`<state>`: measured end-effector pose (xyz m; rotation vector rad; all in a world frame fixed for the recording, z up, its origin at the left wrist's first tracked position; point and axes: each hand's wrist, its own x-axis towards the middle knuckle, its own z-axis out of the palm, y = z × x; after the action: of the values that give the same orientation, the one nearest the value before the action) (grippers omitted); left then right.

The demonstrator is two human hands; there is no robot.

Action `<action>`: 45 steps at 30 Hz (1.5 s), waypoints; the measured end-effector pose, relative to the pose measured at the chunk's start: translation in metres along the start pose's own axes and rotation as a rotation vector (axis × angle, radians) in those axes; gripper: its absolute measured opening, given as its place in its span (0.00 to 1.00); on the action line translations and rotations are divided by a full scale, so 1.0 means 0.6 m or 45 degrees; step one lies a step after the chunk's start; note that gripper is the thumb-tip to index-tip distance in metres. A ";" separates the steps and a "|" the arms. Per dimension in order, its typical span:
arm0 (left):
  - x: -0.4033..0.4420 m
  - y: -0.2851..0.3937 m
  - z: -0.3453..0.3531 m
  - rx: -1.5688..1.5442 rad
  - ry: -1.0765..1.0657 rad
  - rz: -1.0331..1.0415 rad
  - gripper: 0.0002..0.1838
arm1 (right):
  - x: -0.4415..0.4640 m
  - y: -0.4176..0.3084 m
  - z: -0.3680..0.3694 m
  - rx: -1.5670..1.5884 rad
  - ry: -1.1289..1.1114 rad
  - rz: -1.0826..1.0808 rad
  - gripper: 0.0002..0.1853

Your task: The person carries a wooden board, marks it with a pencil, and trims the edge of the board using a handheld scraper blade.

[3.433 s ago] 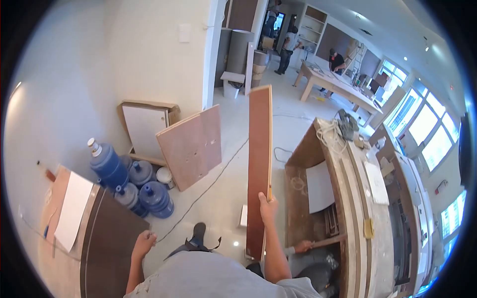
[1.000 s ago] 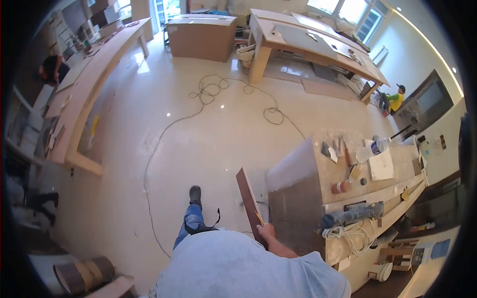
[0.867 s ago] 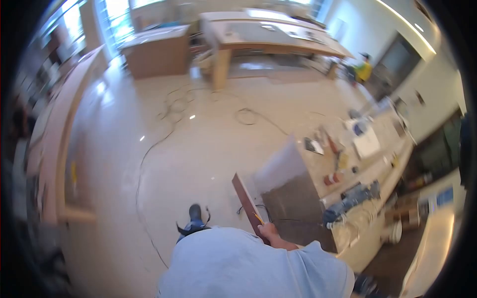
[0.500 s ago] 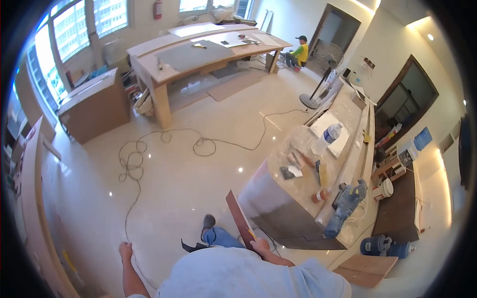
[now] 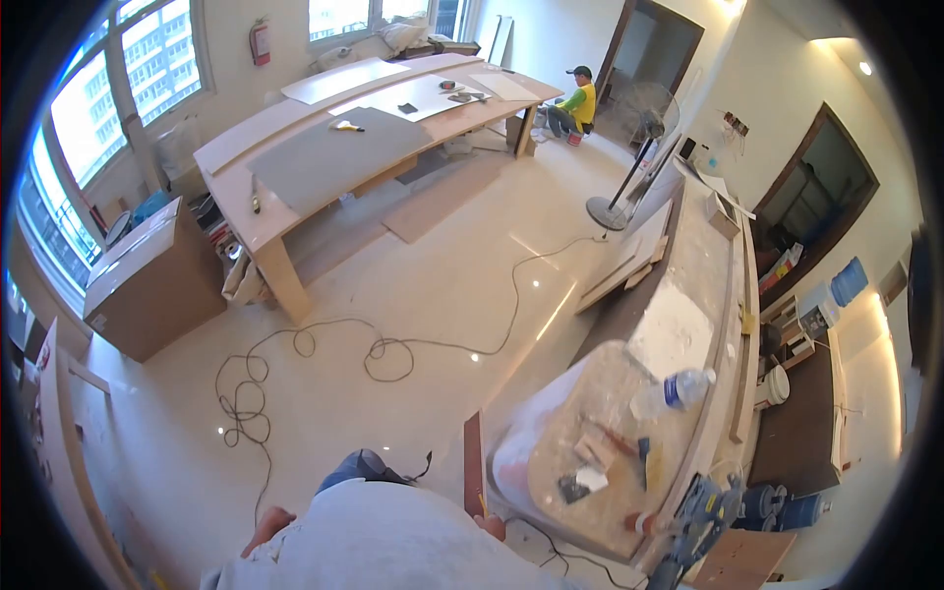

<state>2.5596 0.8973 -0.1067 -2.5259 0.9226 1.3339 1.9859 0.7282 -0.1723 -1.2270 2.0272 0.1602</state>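
In the head view my right hand [image 5: 491, 527] is closed on the lower end of a long, narrow reddish-brown board [image 5: 474, 457], held upright beside the counter's rounded end. A thin yellow item [image 5: 483, 503], perhaps a pencil, shows at that hand; its kind is hard to make out. At lower left hangs my left hand [image 5: 278, 519], fingers loosely curled and no object visible in it. A thin cable [image 5: 265, 472] on the floor runs close to it.
A dusty counter [image 5: 551, 433] on the right carries a water bottle [image 5: 678, 389], scraps and a blue power tool [image 5: 703, 506]. Cable loops lie ahead. Beyond stand a large worktable [image 5: 221, 162], a cardboard box [image 5: 157, 295], a fan [image 5: 610, 211] and a seated person [image 5: 580, 103].
My body has moved forward, and the counter, worktable and box appear nearer. The brown board has come along in my right hand and stands more upright. My left hand has drawn nearer my body.
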 end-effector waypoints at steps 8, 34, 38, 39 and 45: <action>0.284 0.122 -0.191 0.371 -0.149 0.507 0.12 | 0.184 -0.179 0.014 0.162 0.030 0.130 0.29; 0.466 1.938 -0.891 -0.294 -0.175 1.412 0.19 | 1.031 -0.725 -0.653 0.267 0.236 0.434 0.30; 0.525 2.064 -0.982 -0.495 -0.028 1.413 0.16 | 1.167 -0.824 -0.831 0.212 0.280 0.335 0.29; 0.534 2.100 -1.006 -0.482 -0.054 1.424 0.16 | 1.205 -0.837 -0.854 0.223 0.285 0.361 0.29; 0.679 2.331 -1.106 -0.879 0.103 1.305 0.16 | 1.487 -0.951 -1.011 0.107 0.283 0.194 0.28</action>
<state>2.3893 -0.6672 0.1854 -2.5957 2.3098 2.0836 1.8899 -0.4885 -0.1741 -1.0772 2.2968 0.0109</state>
